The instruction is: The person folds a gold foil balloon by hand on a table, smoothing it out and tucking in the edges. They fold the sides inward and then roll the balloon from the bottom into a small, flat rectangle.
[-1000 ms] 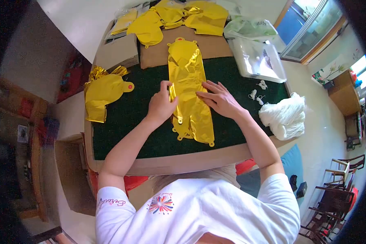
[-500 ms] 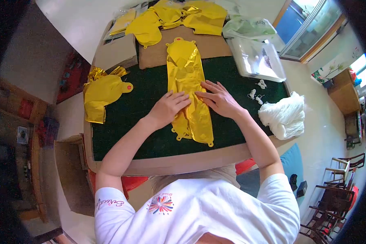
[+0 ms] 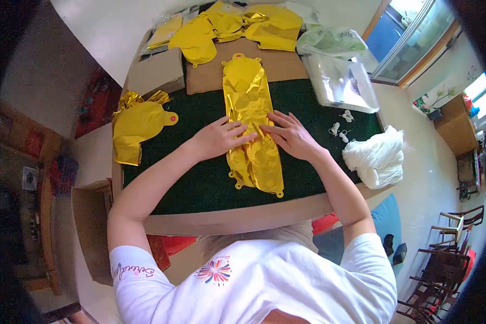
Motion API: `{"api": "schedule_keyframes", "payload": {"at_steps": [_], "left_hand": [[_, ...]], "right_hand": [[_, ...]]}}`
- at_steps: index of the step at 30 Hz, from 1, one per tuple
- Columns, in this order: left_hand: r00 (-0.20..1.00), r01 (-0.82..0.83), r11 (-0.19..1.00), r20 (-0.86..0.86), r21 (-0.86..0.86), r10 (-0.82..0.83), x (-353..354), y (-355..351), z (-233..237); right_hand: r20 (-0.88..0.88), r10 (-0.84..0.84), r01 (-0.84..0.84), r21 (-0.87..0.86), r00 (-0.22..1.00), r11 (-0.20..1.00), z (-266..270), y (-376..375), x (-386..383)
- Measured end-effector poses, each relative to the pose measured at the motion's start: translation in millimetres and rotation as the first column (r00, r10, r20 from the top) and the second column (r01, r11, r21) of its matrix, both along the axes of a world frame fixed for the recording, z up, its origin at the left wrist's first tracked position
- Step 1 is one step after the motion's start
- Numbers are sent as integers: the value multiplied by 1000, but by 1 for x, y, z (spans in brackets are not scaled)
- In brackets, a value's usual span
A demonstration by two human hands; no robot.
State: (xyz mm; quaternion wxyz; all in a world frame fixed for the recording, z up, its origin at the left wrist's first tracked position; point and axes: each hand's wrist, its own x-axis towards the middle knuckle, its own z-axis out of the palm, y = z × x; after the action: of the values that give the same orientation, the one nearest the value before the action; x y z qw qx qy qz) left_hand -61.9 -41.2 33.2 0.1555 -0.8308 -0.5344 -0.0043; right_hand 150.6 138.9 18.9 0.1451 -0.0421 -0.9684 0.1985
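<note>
A gold foil balloon (image 3: pixel 248 92), deflated and folded into a long strip, lies lengthwise on the dark green table mat. It has small tabs along its near and far ends, and its surface is creased. My left hand (image 3: pixel 220 139) rests on the left side of the strip's middle, palm down, fingers stretched out. On the opposite edge lies my right hand (image 3: pixel 291 135), its fingers extended over the foil. Neither hand grips anything that I can see. Left of them is another flat gold foil balloon (image 3: pixel 137 127) with a red-dotted tab.
More gold foil balloons (image 3: pixel 272 27) lie on cardboard (image 3: pixel 286 67) at the back, near a box (image 3: pixel 156 73). Clear plastic bags (image 3: pixel 343 83) sit back right. A white string bundle (image 3: pixel 375 159) and small white string pieces (image 3: pixel 340 129) lie on the right.
My left hand has shifted slightly across the foil, its fingers now more spread, and the left elbow has swung outward. My right hand stays nearly in place.
</note>
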Motion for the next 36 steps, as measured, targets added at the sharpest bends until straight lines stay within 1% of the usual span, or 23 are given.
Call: {"api": "schedule_keyframes", "payload": {"at_steps": [2,4,7,9,11,15,17,21,22,23,24,25,26,27,28,29,30,31,32,33,34,35,36], "left_hand": [[994,-3,999,106,43,-1,-1,2,-8],[989,-22,998,145,51,14,-2,2,-15],[973,-69,995,225,69,52,0,-3,-19],[962,-99,992,263,81,75,4,-6,-21],[912,-163,984,392,70,122,7,-7,-25],[863,-208,978,476,26,171,7,-6,-28],[750,-252,967,626,-27,213,6,-4,-29],[724,-245,969,663,-10,190,6,-4,-19],[691,-272,961,687,-44,227,6,-3,-17],[655,-296,952,708,-78,262,7,-3,-15],[655,-299,951,708,-75,262,7,0,-8],[553,-350,892,706,-285,443,8,3,3],[439,-372,792,659,-485,610,7,6,8],[438,-373,791,660,-484,610,5,9,7],[322,-370,767,703,-524,635,2,13,5],[200,-360,744,733,-562,650,-2,17,4],[216,-319,718,690,-619,691,-14,23,6],[213,-322,719,693,-616,689,-18,28,10],[107,-311,657,662,-687,742,-20,33,13],[0,-289,594,620,-751,785,-23,38,17],[-6,-292,597,626,-747,780,-29,44,13],[-143,-211,596,627,-775,765,-35,51,5],[-278,-126,600,609,-790,743,-40,55,0]], "right_hand": [[15,0,0,4,1000,1000,-1,1,0],[31,-1,1,7,1000,1000,1,0,-1],[65,-30,32,-36,997,999,1,0,0],[69,-4,12,-112,998,994,0,5,0],[70,2,6,-117,998,993,1,5,1],[55,40,-34,-117,998,993,0,8,1],[57,44,-36,-130,997,991,2,8,2],[24,43,-39,-151,999,988,5,7,2],[24,47,-42,-150,999,988,5,7,1],[-13,35,-37,-113,999,993,4,8,0],[-51,26,-30,-75,998,997,2,9,-2],[-51,28,-32,-74,998,997,-1,12,-4],[-81,-12,1,-138,997,990,-4,16,-8],[-108,-53,31,-203,993,979,-3,17,-11],[-199,-75,41,-171,977,984,-1,18,-13],[-198,-72,39,-168,977,985,1,20,-17],[-65,-164,136,-316,984,939,10,20,-22],[82,-232,244,-443,969,863,17,22,-28],[18,-213,195,-486,977,852,2,33,-34],[17,-207,189,-481,978,856,0,36,-40],[73,-247,251,-484,966,838,0,39,-44],[129,-287,313,-482,949,818,0,42,-48],[129,-281,308,-474,951,825,-7,45,-52]]}}
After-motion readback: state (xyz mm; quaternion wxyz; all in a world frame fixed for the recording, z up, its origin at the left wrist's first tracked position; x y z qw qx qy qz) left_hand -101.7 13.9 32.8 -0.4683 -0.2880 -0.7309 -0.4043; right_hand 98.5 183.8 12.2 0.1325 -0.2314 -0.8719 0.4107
